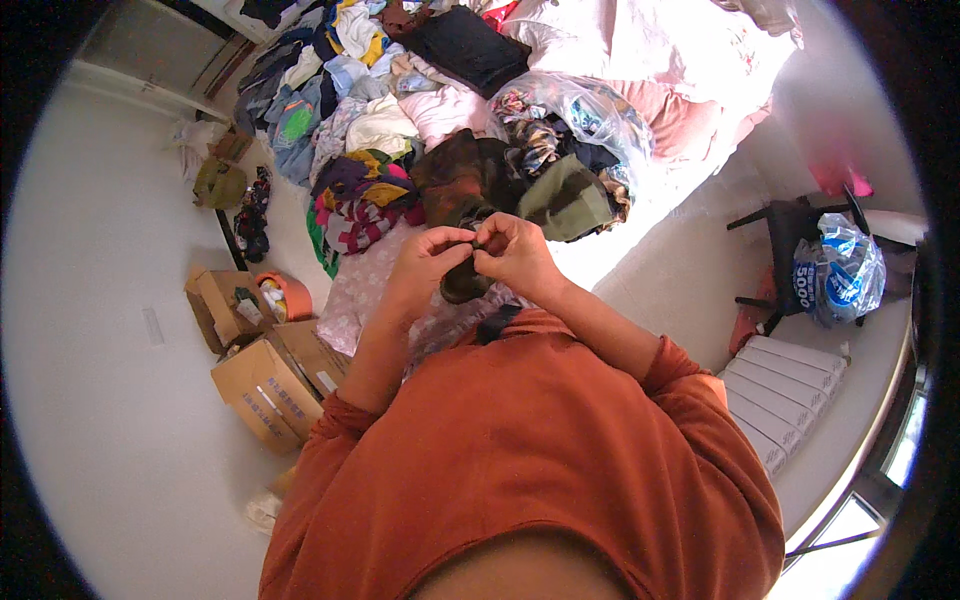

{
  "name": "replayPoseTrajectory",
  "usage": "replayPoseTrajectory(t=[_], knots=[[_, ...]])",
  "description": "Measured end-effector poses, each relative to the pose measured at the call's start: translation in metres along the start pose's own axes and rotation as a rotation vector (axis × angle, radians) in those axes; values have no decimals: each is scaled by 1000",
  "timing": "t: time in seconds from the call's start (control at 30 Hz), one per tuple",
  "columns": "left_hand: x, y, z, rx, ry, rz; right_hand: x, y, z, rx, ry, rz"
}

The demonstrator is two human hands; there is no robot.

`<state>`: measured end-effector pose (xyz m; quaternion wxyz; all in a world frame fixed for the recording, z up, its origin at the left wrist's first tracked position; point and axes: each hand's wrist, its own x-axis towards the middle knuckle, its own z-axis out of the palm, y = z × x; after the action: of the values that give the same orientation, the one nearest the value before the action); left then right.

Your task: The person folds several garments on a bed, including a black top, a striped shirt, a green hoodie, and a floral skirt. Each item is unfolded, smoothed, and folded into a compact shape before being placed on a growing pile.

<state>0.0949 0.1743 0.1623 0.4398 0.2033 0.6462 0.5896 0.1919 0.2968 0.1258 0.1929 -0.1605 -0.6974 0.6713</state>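
Observation:
My left hand point(427, 262) and my right hand point(517, 251) meet in front of my chest, at the near side of a heap of clothes. Thumbs and forefingers pinch a small dark piece of a camouflage garment point(450, 176). Its brown and olive cloth spreads beyond my fingers, and a dark green end hangs below them. Exactly which part is pinched is too small to tell. To the right of the garment lies a piece of olive-green cloth point(566, 199). On the left is a bundle of purple, yellow and pink patterned clothing point(364, 184).
Mixed clothes point(367, 90) cover the bed, with a clear plastic bag of clothing point(600, 112) on the right. Cardboard boxes point(266, 394) and an orange tub point(289, 296) stand at left. At right are a dark chair point(780, 247) holding plastic packaging point(844, 270), and a white radiator point(787, 394).

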Motion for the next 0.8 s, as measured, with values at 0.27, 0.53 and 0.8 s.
replayPoseTrajectory(t=[0.27,0.53,0.8], knots=[[2,-1,-9,128,-166,-69,-9,7,-7,395,-156,181],[5,-4,0,96,-300,-69,-18,1,-18,604,-202,255],[10,-8,19,168,-264,75,-17,10,-26,551,-101,188]])
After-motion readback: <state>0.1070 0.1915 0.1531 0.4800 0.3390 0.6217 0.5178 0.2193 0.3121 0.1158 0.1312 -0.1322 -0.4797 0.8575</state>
